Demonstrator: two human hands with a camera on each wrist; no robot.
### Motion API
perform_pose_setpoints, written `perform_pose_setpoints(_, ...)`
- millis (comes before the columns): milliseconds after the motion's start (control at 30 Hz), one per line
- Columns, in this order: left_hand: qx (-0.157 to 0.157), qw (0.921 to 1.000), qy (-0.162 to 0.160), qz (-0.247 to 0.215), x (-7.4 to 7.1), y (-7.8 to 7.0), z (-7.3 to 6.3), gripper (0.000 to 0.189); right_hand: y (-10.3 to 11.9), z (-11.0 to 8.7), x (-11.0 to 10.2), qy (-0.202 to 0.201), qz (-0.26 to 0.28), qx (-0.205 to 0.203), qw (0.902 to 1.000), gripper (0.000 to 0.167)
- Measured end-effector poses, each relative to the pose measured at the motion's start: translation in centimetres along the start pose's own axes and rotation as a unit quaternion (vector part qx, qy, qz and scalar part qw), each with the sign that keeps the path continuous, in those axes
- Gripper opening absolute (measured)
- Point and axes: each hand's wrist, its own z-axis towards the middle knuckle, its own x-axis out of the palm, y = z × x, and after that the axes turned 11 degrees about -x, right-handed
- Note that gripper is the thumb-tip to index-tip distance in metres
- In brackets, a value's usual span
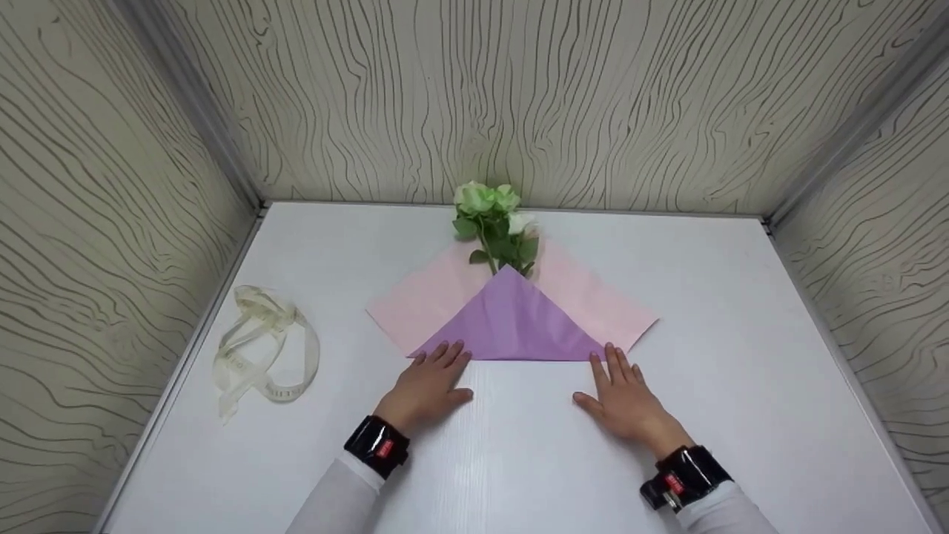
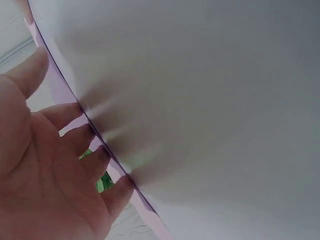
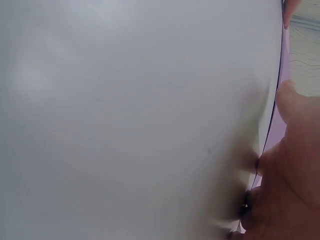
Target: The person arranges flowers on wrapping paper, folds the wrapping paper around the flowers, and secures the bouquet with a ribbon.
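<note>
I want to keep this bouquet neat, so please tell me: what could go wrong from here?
The purple wrapping paper could spring open if the left hand and right hand lift, since no tie shows. The roses might slide, as nothing visibly binds them. The looped ribbon, lying apart, may tangle when picked up.

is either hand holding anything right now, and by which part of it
Nothing is held. The left hand and right hand only rest their extended fingers at the near edge of the purple paper, one toward each end.
</note>
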Motion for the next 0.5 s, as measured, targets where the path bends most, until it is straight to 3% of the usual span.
perform_pose_setpoints(233,-0.013,0.9998,0.015,-0.001,-0.6,3.2,-1.2,0.068,-0.1,-0.1,0.0,-0.002,0.009,0.006,0.9999,0.079)
perform_pose_setpoints(500,-0.1,0.9947,0.017,-0.018,-1.5,6.4,-3.5,0.066,0.0,0.0,0.0,0.001,0.008,0.01,0.9999,0.079)
